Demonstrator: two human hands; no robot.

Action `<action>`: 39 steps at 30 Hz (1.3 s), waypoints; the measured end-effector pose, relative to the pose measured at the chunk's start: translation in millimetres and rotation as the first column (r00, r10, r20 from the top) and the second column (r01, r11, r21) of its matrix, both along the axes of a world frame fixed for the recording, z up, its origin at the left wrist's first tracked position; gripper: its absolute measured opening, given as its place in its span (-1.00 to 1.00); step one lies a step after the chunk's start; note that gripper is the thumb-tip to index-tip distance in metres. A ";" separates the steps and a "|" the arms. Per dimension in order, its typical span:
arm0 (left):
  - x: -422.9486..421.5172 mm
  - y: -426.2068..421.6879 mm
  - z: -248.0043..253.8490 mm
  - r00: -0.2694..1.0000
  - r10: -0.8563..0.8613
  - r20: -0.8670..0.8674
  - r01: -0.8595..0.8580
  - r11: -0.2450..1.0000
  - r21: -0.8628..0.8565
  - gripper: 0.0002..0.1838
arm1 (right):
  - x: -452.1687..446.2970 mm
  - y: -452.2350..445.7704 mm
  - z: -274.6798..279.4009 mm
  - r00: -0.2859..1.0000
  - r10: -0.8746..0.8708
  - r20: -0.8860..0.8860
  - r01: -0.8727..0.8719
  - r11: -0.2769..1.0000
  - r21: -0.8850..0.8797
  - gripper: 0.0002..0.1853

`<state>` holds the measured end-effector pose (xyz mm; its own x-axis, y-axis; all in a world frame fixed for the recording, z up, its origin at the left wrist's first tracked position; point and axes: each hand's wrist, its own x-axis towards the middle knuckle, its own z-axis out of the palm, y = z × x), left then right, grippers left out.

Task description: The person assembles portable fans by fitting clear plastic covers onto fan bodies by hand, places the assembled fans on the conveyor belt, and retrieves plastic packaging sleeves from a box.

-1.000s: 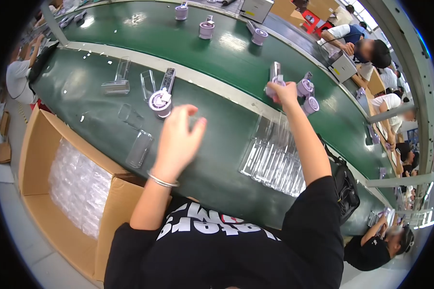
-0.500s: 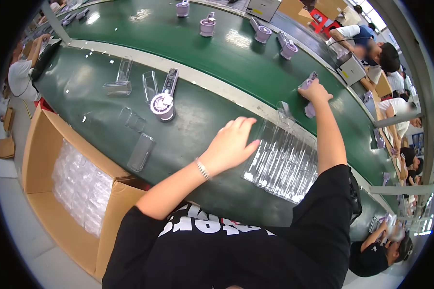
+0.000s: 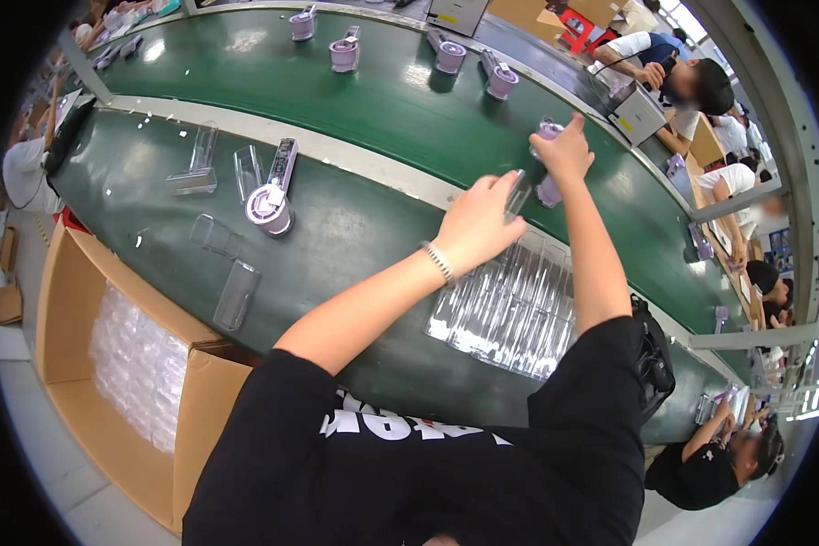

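My left hand (image 3: 480, 227) is closed on a clear plastic case (image 3: 518, 193), just above the near edge of the green conveyor. My right hand (image 3: 566, 153) reaches over the conveyor, its fingers bent around a purple handheld device (image 3: 546, 129). Purple also shows below that hand; whether it belongs to the same device I cannot tell. Under my forearms lies a block of clear plastic cases (image 3: 505, 309), set side by side in rows. To the left, a purple device with a round head (image 3: 268, 207) and dark handle rests on the green table.
Several purple devices (image 3: 344, 55) stand along the conveyor (image 3: 382, 100). Loose clear cases (image 3: 237, 296) lie on the table's left. An open cardboard box (image 3: 200, 409) of clear plastic pieces stands at the near left. Co-workers sit across the conveyor and at both ends.
My left hand has moved up and right from beside the rows and now holds a clear case. My right hand stays at the purple device. The whole view has shifted slightly.
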<state>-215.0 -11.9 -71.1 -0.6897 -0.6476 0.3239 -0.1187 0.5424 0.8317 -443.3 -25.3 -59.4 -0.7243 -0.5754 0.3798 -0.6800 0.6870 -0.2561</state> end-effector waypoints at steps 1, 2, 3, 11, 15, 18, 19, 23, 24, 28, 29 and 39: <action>13.8 1.8 7.0 0.994 -0.112 -0.001 0.112 0.993 0.026 -0.35 | 2.3 3.0 9.7 0.995 0.094 -0.027 -0.097 0.982 -0.162 -0.10; 25.2 3.8 11.4 0.993 -0.116 0.003 0.116 0.993 0.024 -0.35 | 2.9 7.9 21.2 0.978 0.208 -0.030 -0.208 0.936 -0.284 -0.10; 35.8 6.5 14.4 0.986 -0.139 -0.096 0.150 0.983 0.109 -0.36 | 9.6 17.5 37.3 0.964 0.265 0.023 -0.243 0.910 -0.335 -0.12; 103.0 12.8 19.4 0.945 -0.043 -0.324 0.188 0.883 0.431 -0.44 | 62.3 133.7 98.8 0.300 0.903 0.306 -0.345 0.402 -0.848 -0.04; 121.1 18.5 29.2 0.956 -0.048 -0.288 0.169 0.895 0.414 -0.48 | 92.0 153.4 105.3 0.223 0.917 0.330 -0.368 0.392 -0.843 0.10; 133.4 17.5 29.8 0.966 -0.125 -0.227 0.188 0.941 0.280 -0.51 | 97.1 156.3 108.1 0.165 0.928 0.335 -0.377 0.373 -0.848 0.11; 136.8 18.0 30.7 0.966 -0.121 -0.228 0.184 0.942 0.279 -0.51 | 98.3 156.5 108.7 0.123 0.931 0.343 -0.391 0.363 -0.846 0.11; 148.9 15.2 36.8 0.969 -0.151 -0.197 0.188 0.965 0.185 -0.50 | 105.6 153.9 104.6 0.081 0.924 0.373 -0.410 0.372 -0.833 0.09; 151.6 13.5 38.3 0.973 -0.147 -0.177 0.172 0.975 0.141 -0.51 | 107.9 152.9 103.6 0.066 0.920 0.386 -0.411 0.377 -0.830 0.09; 156.6 16.7 45.1 0.963 -0.144 -0.228 0.194 0.957 0.215 -0.40 | 113.6 150.5 104.5 0.071 0.927 0.369 -0.388 0.366 -0.846 0.08; 157.3 12.4 36.9 0.942 -0.157 -0.297 0.254 0.912 0.323 -0.33 | 111.2 151.8 106.0 0.078 0.927 0.366 -0.383 0.367 -0.848 0.08; 167.8 0.3 31.0 0.642 0.058 -0.765 0.719 0.303 0.626 -0.34 | 103.3 161.7 105.8 0.178 0.961 0.213 -0.297 0.259 -0.919 0.05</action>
